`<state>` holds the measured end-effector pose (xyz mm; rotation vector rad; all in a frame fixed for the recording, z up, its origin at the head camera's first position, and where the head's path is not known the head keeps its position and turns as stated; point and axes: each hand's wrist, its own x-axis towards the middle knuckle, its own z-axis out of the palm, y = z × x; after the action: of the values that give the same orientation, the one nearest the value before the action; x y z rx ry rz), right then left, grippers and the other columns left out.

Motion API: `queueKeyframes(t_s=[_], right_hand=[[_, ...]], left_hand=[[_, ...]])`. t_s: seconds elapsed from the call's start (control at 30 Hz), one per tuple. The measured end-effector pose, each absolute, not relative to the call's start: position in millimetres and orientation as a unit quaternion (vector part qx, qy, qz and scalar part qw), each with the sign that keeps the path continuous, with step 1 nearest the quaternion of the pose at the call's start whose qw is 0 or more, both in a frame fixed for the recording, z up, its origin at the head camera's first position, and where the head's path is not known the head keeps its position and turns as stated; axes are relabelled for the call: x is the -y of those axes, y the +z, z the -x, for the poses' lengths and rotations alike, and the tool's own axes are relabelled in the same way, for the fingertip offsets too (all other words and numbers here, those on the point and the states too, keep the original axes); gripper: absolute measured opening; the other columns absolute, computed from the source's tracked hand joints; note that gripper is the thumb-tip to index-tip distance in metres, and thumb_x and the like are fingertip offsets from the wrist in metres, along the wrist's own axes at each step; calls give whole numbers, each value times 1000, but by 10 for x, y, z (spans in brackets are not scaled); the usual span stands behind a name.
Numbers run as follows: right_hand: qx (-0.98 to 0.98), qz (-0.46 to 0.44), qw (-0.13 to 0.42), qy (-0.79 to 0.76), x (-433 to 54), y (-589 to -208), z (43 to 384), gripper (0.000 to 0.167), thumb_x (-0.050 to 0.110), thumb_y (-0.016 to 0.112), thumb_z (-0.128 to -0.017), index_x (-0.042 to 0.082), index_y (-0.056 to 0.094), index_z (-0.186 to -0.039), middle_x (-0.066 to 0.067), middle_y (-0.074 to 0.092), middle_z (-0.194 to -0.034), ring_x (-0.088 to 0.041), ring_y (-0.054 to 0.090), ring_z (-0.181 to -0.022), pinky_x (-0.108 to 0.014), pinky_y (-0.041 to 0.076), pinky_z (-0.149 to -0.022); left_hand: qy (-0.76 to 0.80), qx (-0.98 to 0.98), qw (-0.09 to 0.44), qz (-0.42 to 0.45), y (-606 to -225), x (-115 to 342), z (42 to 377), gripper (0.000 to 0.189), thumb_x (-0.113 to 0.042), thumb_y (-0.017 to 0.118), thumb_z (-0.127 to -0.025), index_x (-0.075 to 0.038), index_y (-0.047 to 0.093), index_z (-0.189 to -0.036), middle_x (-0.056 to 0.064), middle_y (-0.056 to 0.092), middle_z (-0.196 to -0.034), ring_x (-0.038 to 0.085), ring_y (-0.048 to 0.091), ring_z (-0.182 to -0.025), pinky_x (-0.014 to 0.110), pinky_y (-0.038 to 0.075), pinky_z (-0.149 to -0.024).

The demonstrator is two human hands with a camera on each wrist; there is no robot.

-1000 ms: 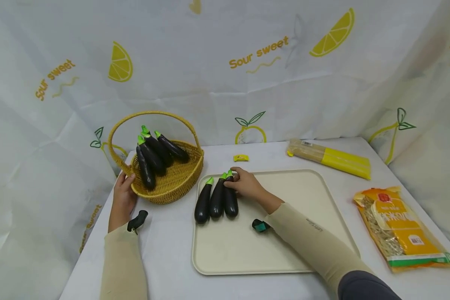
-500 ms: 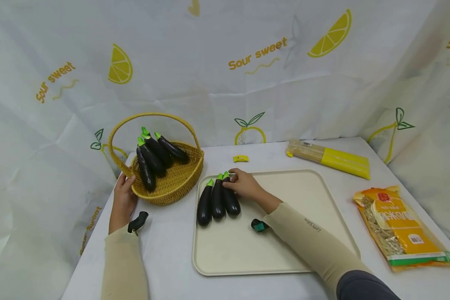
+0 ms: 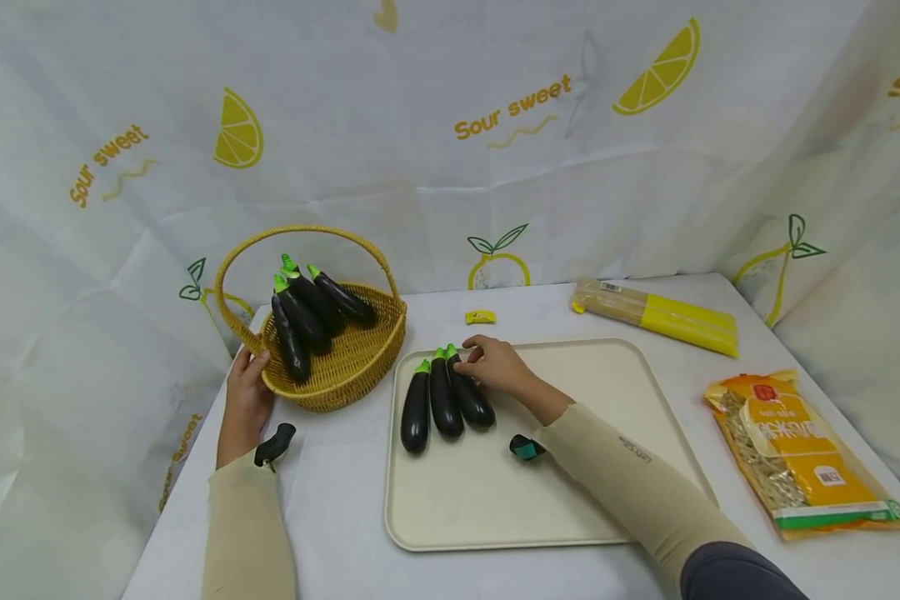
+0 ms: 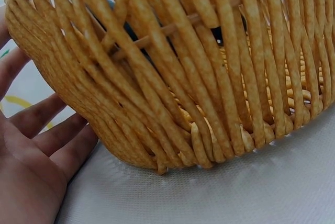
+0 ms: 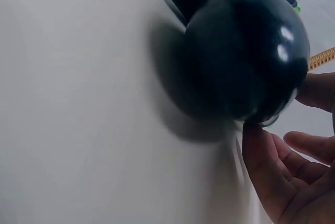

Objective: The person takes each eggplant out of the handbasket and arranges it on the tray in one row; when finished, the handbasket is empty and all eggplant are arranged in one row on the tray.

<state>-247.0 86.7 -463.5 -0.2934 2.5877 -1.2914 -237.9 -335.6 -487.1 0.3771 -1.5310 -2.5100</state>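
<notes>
My left hand (image 3: 247, 402) holds the wicker basket (image 3: 348, 379) by its left end, near the foot of the arched handle. In the left wrist view, fingers reach behind the woven side. Several dark eggplants (image 3: 292, 346) with green stems lie inside, stems toward the back. On the beige tray (image 3: 487, 508), three more eggplants lie side by side at the left. My right hand (image 3: 501, 367) pinches the rightmost eggplant (image 3: 474, 404) near its stem end. Its round bottom end faces the right wrist camera, hiding part of the grip.
A small yellow packet (image 3: 481, 317) lies behind the tray. To the back right is a long yellow-and-clear pack of noodles (image 3: 656, 317). An orange bag of dried noodles (image 3: 806, 454) lies right of the tray. Printed white cloth (image 3: 390, 192) hangs behind the table.
The three tray eggplants have shifted slightly right, and the rightmost has tilted with its bottom end swinging right in my right hand. My left hand and the basket have stayed put.
</notes>
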Motion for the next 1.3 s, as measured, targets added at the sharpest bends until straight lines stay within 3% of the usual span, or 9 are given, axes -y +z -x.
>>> queueKeyframes(t_s=[0.37, 0.87, 1.1, 1.3], right_hand=[[-879, 105, 128, -447, -837, -4679, 2398, 47, 26, 69, -91, 5, 56, -130, -7, 65, -97, -16, 63, -69, -30, 53, -58], [-892, 130, 97, -422, -919, -4505, 2494, 50, 25, 68, -91, 2, 54, -133, -8, 65, -100, -15, 65, -60, -31, 53, -58], [-888, 155, 93, -423, -728, -4285, 2542, 43, 25, 67, -93, 6, 57, -130, -7, 63, -101, -22, 67, -68, -31, 53, -59], [-875, 227, 88, -418, -270, -4084, 2660, 40, 25, 65, -94, 10, 58, -130, -1, 62, -101, -15, 63, -84, -29, 51, -65]], left_hand=[[-847, 506, 85, -137, -4876, 3377, 2375, 59, -16, 64, -95, -22, 40, -149, -1, 35, -149, 16, 32, -134, 34, 21, -113], [-849, 505, 82, -131, -4884, 3377, 2389, 60, -16, 64, -95, -20, 38, -150, 1, 31, -152, 17, 29, -137, 35, 18, -114], [-849, 506, 80, -133, -4881, 3375, 2401, 60, -16, 65, -95, -22, 40, -149, 1, 34, -151, 17, 31, -136, 37, 18, -114], [-849, 508, 86, -122, -4897, 3375, 2412, 56, -13, 63, -96, -18, 41, -147, 1, 39, -145, 16, 36, -130, 33, 25, -111]])
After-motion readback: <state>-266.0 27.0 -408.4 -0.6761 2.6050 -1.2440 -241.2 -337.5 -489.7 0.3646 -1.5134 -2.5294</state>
